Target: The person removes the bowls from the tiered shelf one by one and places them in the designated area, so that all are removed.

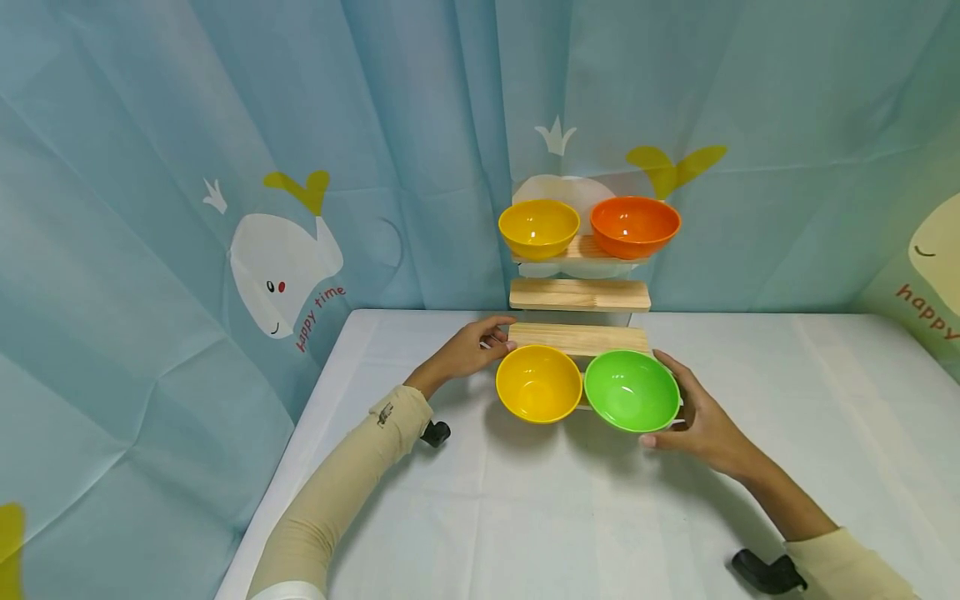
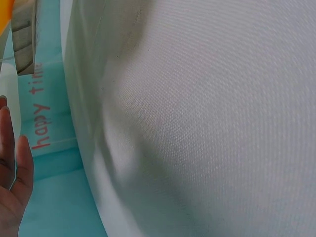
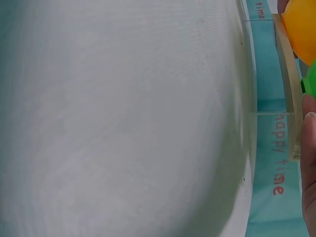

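In the head view a green bowl [image 1: 632,392] sits at the right of the lowest step of a tiered wooden rack [image 1: 579,295]. My right hand [image 1: 697,425] holds its right side, thumb low at the front and fingers behind. In the right wrist view the green bowl [image 3: 311,81] shows only partly beside the thumb. A yellow bowl [image 1: 538,384] sits to its left, close by. My left hand [image 1: 474,347] is at the left ends of the lower steps, near that bowl's rim, with fingers loosely bent. Whether it touches the rack is unclear.
On the top step stand another yellow bowl [image 1: 539,229] and an orange bowl [image 1: 635,227]. The two middle steps hold no bowls. A white cloth [image 1: 540,517] covers the table, and a blue printed curtain [image 1: 420,150] hangs right behind the rack.
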The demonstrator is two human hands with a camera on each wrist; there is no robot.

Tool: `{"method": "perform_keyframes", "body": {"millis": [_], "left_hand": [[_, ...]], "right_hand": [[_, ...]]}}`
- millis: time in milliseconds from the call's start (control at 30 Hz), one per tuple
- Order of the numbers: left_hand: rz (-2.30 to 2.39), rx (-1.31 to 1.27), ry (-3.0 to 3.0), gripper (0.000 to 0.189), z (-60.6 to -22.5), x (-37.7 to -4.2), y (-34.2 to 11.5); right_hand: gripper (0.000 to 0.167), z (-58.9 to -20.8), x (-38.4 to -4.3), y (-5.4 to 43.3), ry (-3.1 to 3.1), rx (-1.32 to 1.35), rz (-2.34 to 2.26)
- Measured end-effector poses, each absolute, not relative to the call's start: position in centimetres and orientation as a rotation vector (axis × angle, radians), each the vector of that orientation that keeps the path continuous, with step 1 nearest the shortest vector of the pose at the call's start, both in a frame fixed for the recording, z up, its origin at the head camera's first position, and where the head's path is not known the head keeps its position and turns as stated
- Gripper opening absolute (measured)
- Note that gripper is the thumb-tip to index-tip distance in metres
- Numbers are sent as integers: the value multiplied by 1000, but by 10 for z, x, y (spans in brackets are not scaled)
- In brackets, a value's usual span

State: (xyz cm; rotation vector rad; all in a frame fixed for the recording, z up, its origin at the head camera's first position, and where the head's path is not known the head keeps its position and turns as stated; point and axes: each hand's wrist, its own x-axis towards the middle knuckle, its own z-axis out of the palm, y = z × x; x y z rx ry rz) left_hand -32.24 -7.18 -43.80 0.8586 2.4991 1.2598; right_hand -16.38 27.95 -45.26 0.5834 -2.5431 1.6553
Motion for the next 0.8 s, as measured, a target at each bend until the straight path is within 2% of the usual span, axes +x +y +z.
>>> {"method": "perform_keyframes", "body": {"millis": [800], "left_hand": [[1266, 835, 2482, 50, -438, -324, -73]], "right_hand": [[109, -454, -164, 282, -2557, 556, 1660]]}}
